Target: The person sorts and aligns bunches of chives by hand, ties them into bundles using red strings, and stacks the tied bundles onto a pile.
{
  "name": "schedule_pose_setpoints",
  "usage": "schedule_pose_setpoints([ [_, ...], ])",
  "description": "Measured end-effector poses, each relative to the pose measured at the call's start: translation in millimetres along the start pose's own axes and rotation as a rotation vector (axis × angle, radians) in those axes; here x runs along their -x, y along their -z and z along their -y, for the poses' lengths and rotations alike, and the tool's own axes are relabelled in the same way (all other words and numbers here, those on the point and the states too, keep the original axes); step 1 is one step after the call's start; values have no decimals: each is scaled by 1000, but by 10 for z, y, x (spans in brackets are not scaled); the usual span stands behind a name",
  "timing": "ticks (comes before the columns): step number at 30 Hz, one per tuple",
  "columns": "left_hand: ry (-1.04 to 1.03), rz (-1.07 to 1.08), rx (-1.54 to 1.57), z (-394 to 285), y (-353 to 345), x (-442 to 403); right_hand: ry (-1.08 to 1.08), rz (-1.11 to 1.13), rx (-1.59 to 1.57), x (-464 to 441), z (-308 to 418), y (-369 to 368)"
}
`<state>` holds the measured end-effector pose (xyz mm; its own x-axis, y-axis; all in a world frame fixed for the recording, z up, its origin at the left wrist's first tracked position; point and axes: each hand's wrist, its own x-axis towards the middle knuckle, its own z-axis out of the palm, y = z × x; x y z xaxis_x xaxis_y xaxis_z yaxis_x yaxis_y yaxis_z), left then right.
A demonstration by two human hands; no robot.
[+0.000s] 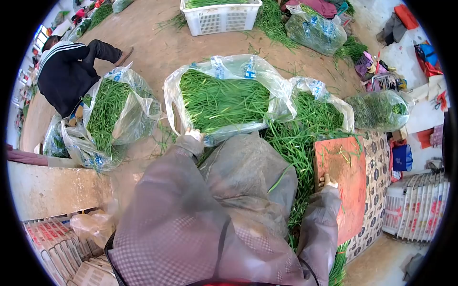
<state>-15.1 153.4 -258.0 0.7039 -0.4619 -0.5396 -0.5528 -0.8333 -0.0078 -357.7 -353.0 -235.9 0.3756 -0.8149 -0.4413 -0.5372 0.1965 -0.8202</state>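
The left hand (194, 135) is closed on the near rim of a clear plastic bag with blue print (231, 65), which holds long, thin green stalks (224, 102). The right hand (328, 181), fingers curled, rests on a flat, red rectangular board (348, 190); whether it grips anything is unclear. More loose stalks lie between bag and board.

Left hand (194, 135) at the bag's (280, 90) near rim: wrist under sleeve (183, 151), fingers blurred, grip unclear. Right hand (327, 181) by the board's (352, 190) left edge: palm hidden. Board's near left corner is behind the right sleeve (320, 219). Crate (222, 25) cut off up top. Far-left clutter (29, 78) too small to tell.
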Motion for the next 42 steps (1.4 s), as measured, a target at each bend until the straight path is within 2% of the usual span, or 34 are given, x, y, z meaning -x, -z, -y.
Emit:
schedule_pose_setpoints([
  [2,0,-24,-20,12,-6,-29,5,-5,-8,25,10,-8],
  [4,46,-42,197,88,4,-104,10,-8,-17,31,8,-17],
  [5,46,-41,198,157,-26,-180,29,-9,-18,19,-6,-18],
  [7,19,-157,573,366,-156,-473,46,-13,-17,8,-25,-8],
  [10,129,-188,870,377,-10,-747,45,-15,0,-5,-30,-13],
  [13,201,-205,809,243,153,-852,75,-41,20,7,-28,-6],
  [16,185,-309,549,36,328,-710,84,-36,12,52,2,-23],
  [17,181,-209,453,-43,532,-595,55,-41,17,92,48,-30],
  [20,246,-205,375,-232,743,-432,-1,-53,24,133,85,-46],
  [21,243,-121,367,-286,910,-340,-19,-55,22,131,106,-49],
  [26,155,-73,251,-273,927,-488,-24,-113,28,311,285,-129],
  [33,91,-170,285,-188,818,-522,10,-94,-16,162,80,-93],
  [37,69,-164,299,-147,615,-368,16,-96,-15,237,140,-126],
  [40,70,-157,346,-23,152,-563,8,-95,-15,227,184,-105],
  [42,60,-224,330,-94,143,-446,-5,-68,18,236,172,-93],
])
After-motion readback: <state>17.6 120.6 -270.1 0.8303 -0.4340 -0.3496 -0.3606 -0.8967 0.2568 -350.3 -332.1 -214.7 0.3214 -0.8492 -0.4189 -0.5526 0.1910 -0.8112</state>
